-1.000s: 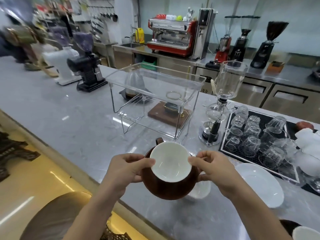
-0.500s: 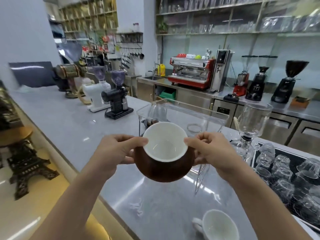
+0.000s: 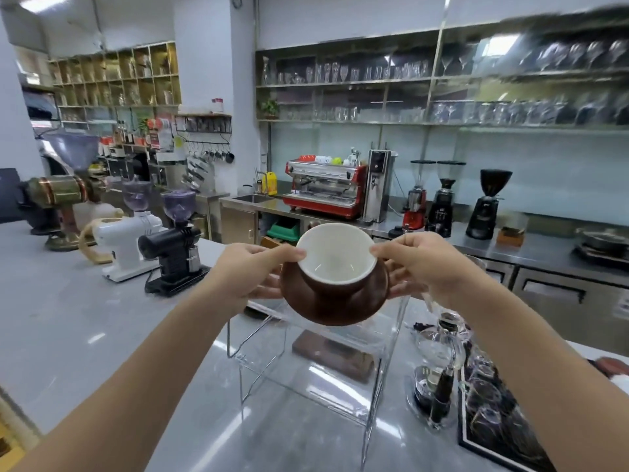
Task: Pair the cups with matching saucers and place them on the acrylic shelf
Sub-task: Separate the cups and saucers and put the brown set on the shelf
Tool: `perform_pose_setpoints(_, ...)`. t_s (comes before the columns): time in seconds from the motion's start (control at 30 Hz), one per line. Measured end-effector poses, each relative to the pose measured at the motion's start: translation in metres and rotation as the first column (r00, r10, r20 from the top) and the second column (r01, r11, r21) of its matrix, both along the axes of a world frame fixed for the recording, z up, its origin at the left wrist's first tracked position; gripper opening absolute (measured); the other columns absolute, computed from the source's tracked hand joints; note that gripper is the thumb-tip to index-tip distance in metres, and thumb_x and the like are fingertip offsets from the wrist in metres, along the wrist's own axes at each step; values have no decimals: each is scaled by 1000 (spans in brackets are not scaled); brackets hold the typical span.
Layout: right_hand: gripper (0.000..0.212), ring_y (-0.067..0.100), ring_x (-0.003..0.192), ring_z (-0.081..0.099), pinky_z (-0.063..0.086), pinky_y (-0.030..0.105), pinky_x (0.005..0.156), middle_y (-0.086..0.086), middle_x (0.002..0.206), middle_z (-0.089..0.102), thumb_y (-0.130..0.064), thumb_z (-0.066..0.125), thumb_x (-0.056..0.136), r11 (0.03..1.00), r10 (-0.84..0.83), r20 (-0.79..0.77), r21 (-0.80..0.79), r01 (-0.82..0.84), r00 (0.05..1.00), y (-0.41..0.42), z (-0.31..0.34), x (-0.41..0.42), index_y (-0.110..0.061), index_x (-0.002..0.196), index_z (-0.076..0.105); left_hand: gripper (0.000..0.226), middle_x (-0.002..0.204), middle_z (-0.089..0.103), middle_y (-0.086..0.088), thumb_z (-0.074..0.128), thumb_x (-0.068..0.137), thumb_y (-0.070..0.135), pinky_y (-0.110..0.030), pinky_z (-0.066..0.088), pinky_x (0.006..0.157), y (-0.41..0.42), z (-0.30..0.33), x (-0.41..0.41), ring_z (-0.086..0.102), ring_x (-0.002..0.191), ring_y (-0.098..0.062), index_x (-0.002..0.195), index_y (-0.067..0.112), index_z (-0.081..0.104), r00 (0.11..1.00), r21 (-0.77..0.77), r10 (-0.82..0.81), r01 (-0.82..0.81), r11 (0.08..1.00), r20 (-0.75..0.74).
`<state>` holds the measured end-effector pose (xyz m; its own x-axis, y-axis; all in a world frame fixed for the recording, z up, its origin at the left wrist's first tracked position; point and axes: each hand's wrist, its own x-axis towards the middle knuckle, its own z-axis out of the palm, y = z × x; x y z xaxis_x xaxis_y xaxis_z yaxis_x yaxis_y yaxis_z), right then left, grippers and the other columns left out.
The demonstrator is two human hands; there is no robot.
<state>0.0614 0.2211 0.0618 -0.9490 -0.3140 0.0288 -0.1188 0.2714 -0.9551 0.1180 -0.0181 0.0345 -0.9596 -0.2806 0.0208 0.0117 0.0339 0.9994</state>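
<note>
A brown cup with a white inside point(image 3: 335, 258) sits on a brown saucer point(image 3: 326, 306), and I hold the pair in the air with both hands. My left hand point(image 3: 250, 272) grips the left side, thumb on the cup's rim and fingers under the saucer. My right hand point(image 3: 420, 264) grips the right side the same way. The pair hangs tilted toward me just above the top of the clear acrylic shelf point(image 3: 306, 369), which stands on the grey counter. The cup's handle is hidden.
A glass siphon brewer point(image 3: 439, 373) and a black tray of upturned glasses point(image 3: 493, 413) stand right of the shelf. A dark wooden block point(image 3: 335, 356) lies behind it. Black point(image 3: 173, 248) and white point(image 3: 131, 236) grinders stand at the left. The grey counter point(image 3: 85, 335) stretches left and toward me.
Both hands have lifted the cup and saucer up and forward, from low over the counter to above the shelf's top. The view has tilted upward; the white cup and plates have dropped from sight.
</note>
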Motion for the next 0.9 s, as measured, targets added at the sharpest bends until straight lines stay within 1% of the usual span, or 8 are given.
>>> perform_pose_setpoints(0.17,30,25,57,69,62,37,59,15,69,71,-17,72,88,997,-73,43,19,72,996,8,-1,-31,5,107,64,34,75,78,-12,83,76,22,-28,59,53,5,-8,-52,73,57,-20,97,-3,75,996,1,-84,84,996,39)
perform_pose_setpoints(0.27,27,23,61,67,62,37,70,14,71,70,-21,70,88,983,-128,30,135,123,991,11,-4,-51,2,101,67,40,84,79,-17,84,76,25,-32,62,61,6,-16,-79,75,65,-24,101,-3,72,987,-2,-142,143,990,81)
perform_pose_setpoints(0.3,27,22,63,66,59,35,69,14,72,70,-23,69,88,974,-136,21,188,129,991,12,-5,-56,2,101,69,41,85,79,-18,84,76,26,-34,62,64,6,-19,-86,76,67,-25,102,-3,72,983,-4,-158,159,987,97)
perform_pose_setpoints(0.43,34,22,59,66,49,28,57,17,80,70,-26,69,87,942,-158,79,311,126,984,16,-9,-81,1,107,66,41,85,78,-20,84,76,27,-34,63,63,9,-29,-108,77,71,-28,102,-3,71,968,-13,-210,214,977,139)
perform_pose_setpoints(0.5,38,24,61,68,48,26,55,20,83,71,-27,69,86,932,-173,128,343,120,977,17,-13,-93,1,110,63,40,84,78,-20,83,77,26,-33,63,60,11,-33,-117,77,69,-28,102,-3,70,961,-18,-224,230,973,159)
perform_pose_setpoints(0.63,43,22,59,68,48,24,52,19,81,72,-28,71,83,924,-211,174,356,138,962,19,-23,-112,2,113,60,42,82,77,-20,82,78,29,-34,63,61,13,-39,-130,76,67,-28,102,-4,69,948,-40,-245,258,965,203)
perform_pose_setpoints(0.77,50,17,51,53,31,23,48,19,80,71,-28,74,77,902,-245,157,399,165,957,20,-29,-122,5,112,61,41,68,75,-16,82,78,26,-31,61,52,15,-45,-137,75,58,-26,101,-5,69,947,-34,-231,244,969,224)
perform_pose_setpoints(0.9,54,13,48,39,25,25,50,17,77,73,-28,72,78,876,-233,163,462,134,959,23,-33,-126,10,115,60,45,68,75,-17,83,77,27,-31,61,53,18,-50,-141,74,59,-26,101,-7,68,940,-30,-231,246,969,249)
